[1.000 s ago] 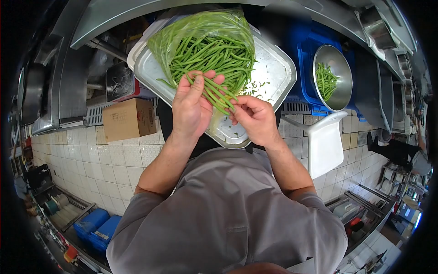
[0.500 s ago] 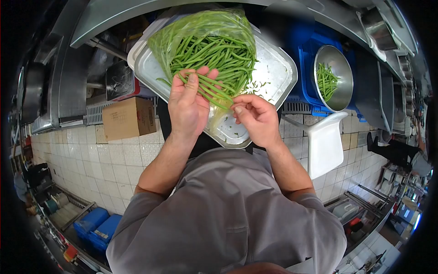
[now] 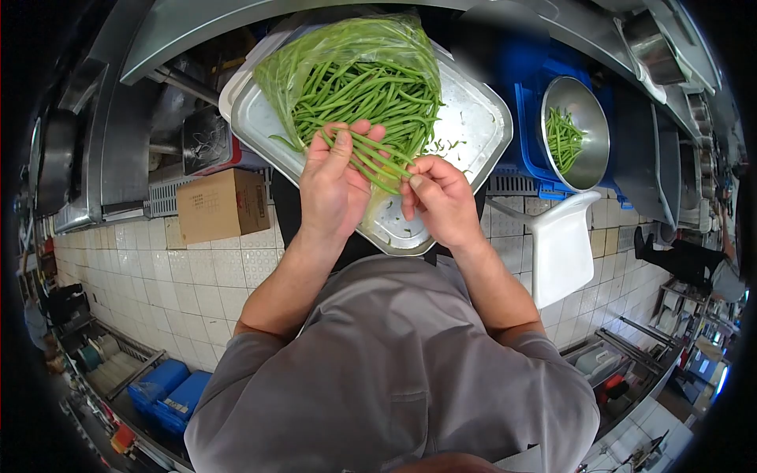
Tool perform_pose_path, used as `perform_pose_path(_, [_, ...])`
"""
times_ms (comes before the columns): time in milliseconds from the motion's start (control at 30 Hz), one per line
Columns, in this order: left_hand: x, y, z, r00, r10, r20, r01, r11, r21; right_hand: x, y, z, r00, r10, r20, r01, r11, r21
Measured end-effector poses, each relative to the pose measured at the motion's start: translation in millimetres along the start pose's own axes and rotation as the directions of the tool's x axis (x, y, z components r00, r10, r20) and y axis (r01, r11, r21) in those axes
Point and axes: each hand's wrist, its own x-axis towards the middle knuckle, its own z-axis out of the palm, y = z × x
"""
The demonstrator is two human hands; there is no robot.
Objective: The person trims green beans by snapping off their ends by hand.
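My left hand [image 3: 336, 186] is closed around a small bunch of green beans [image 3: 374, 160], which point to the right out of its fingers. At the ends of those beans, my right hand [image 3: 443, 200] has its thumb and index finger pinched together on a bean tip. Behind both hands a clear plastic bag [image 3: 347, 43] full of green beans lies open on a metal tray [image 3: 479, 106]. Small trimmed bean ends [image 3: 447, 146] are scattered on the tray to the right of the bag.
A steel bowl [image 3: 597, 150] with some green beans stands in a blue crate [image 3: 527, 118] at the right. Below it is a white chair [image 3: 561, 252]. A cardboard box [image 3: 213, 206] sits on the tiled floor at the left. A steel counter edge [image 3: 236, 24] runs overhead.
Both hands have shifted slightly, the left a little to the right with the bunch. The right fingers are still at the bean tips, now slightly higher.
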Motion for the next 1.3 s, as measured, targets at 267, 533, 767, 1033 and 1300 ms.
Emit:
perform_pose_path(267, [4.3,1.5,0.4,0.996,0.069,-0.049,-0.066,0.996,0.057,-3.3,-2.5,-1.6,1.0,0.001,0.016,0.0,0.998,-0.068])
perform_pose_path(533, [1.5,2.4,10.9,0.994,0.109,0.001,-0.109,0.991,0.081,-8.7,-0.6,4.7,0.996,-0.056,-0.064,0.029,0.931,-0.364])
perform_pose_path(767, [0.2,7.8,6.3,0.999,0.002,-0.033,-0.003,0.999,-0.033,-6.1,0.7,-7.1,0.999,0.046,-0.009,-0.046,0.988,-0.147])
perform_pose_path(1033, [9.6,-1.9,55.4,0.919,-0.394,-0.006,0.39,0.913,-0.115,-11.1,5.7,-30.8,0.989,0.068,-0.133,-0.099,0.966,-0.24])
perform_pose_path(1300, [92.7,-119.5,187.1,0.784,-0.573,0.241,0.451,0.791,0.413,-15.3,10.5,-25.7,0.916,-0.4,0.033,0.313,0.663,-0.68])
